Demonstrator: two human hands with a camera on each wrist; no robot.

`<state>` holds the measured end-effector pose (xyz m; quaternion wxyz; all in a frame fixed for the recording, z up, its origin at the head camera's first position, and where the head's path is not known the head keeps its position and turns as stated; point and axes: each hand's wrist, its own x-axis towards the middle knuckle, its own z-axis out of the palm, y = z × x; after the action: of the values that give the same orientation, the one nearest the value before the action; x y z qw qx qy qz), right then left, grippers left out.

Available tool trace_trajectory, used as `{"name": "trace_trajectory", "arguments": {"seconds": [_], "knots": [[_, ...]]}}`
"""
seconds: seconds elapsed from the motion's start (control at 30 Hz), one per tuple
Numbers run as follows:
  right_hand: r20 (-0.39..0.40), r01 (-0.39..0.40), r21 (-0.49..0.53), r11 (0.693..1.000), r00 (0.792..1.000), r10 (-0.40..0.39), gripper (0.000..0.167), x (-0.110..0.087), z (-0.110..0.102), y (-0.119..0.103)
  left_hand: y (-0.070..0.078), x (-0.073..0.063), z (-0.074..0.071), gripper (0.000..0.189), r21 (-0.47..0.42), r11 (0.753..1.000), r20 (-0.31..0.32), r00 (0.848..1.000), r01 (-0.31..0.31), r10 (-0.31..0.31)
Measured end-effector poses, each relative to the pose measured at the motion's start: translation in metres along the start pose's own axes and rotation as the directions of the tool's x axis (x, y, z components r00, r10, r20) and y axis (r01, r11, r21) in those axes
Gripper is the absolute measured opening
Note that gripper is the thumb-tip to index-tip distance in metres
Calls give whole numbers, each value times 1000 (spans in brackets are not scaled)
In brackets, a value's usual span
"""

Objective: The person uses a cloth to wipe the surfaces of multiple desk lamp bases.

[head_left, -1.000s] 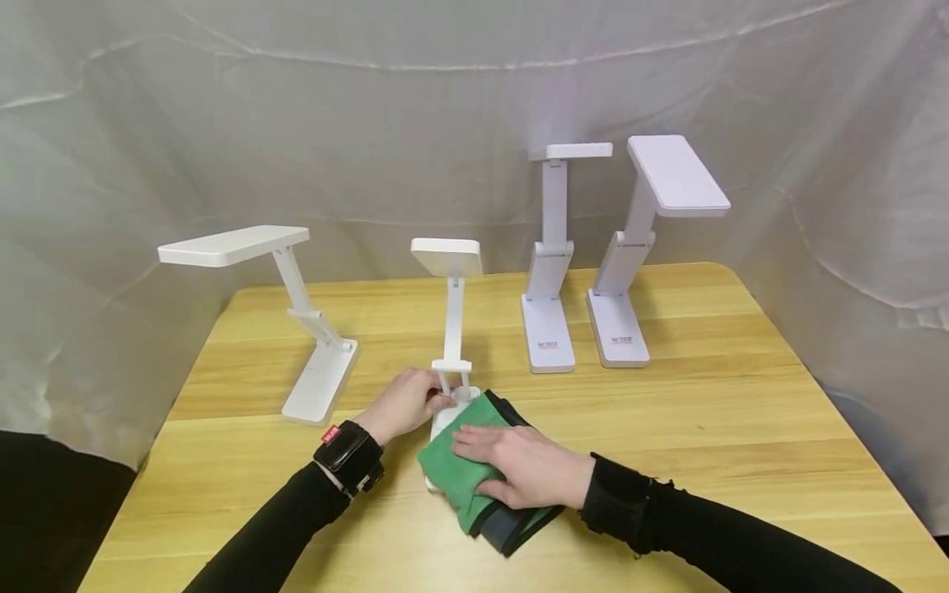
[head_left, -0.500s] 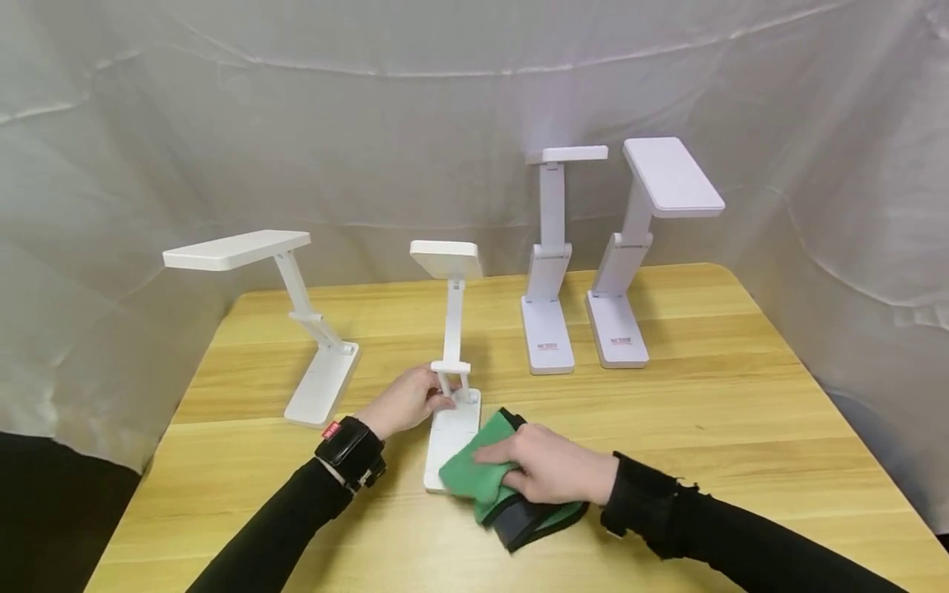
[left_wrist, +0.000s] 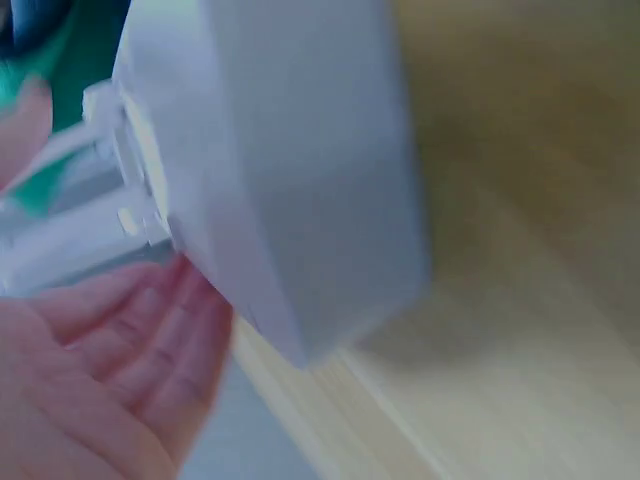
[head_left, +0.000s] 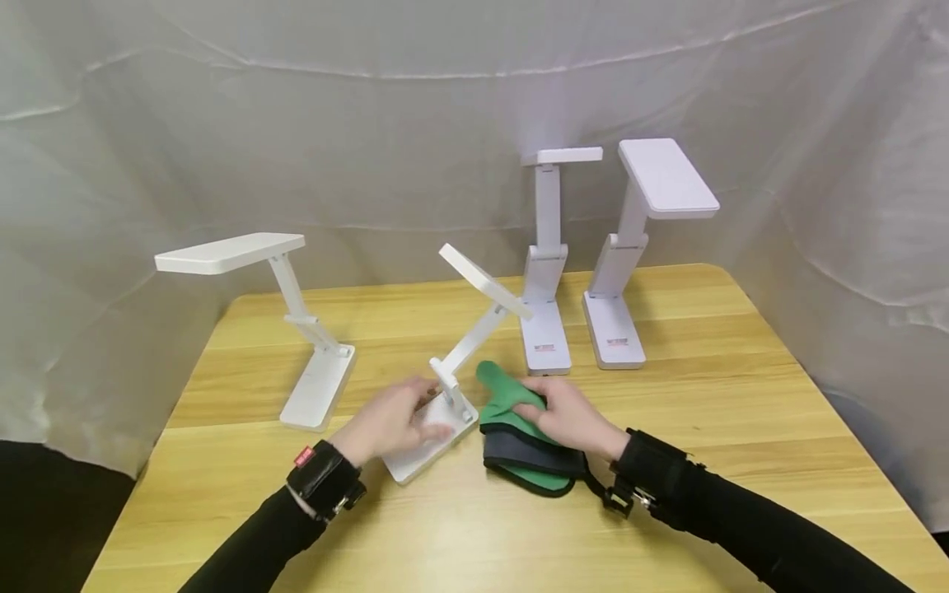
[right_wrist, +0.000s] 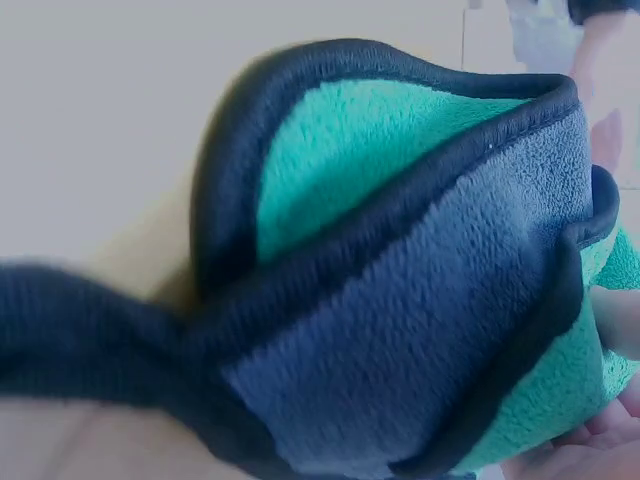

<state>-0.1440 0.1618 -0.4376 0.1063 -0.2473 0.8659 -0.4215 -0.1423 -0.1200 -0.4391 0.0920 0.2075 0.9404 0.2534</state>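
A white folding desk lamp stands turned at an angle in the middle of the table, its head tipped toward the right. My left hand grips it low down, thumb over the base and fingers behind the hinge. In the left wrist view those fingers lie along the edge of the pale base. Just to the right, my right hand pinches a folded green and grey cloth with black edging. The cloth fills the right wrist view, bunched between thumb and fingers.
Another white lamp stands at the left. Two more, a lamp and a lamp, stand side by side at the back right. Grey fabric hangs behind the wooden table.
My left hand has turned the lamp, so its base now slants front-left and its head leans right. My right hand has drawn the cloth off the base to the lamp's right side.
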Motion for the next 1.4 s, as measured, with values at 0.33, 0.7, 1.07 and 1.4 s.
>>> {"name": "trace_trajectory", "arguments": {"seconds": [0.33, 0.7, 1.07, 1.4], "knots": [[205, 177, -191, 966, 969, -138, 46, 25, 25, -1, 7, -15, 13, 71, 174, 984, -59, 998, -20, 31], [140, 184, -184, 966, 977, -159, 44, 8, 25, 4, 4, -16, 9, 78, 173, 985, -50, 999, 8, 1], [-12, 29, -10, 1000, 999, -29, 41, 16, 48, -5, 6, -15, 8, 70, 172, 985, -61, 998, -6, 17], [-64, -92, 50, 994, 993, 96, 43, -9, 41, -6, 13, -9, 19, 59, 206, 974, -150, 987, 90, -59]]}}
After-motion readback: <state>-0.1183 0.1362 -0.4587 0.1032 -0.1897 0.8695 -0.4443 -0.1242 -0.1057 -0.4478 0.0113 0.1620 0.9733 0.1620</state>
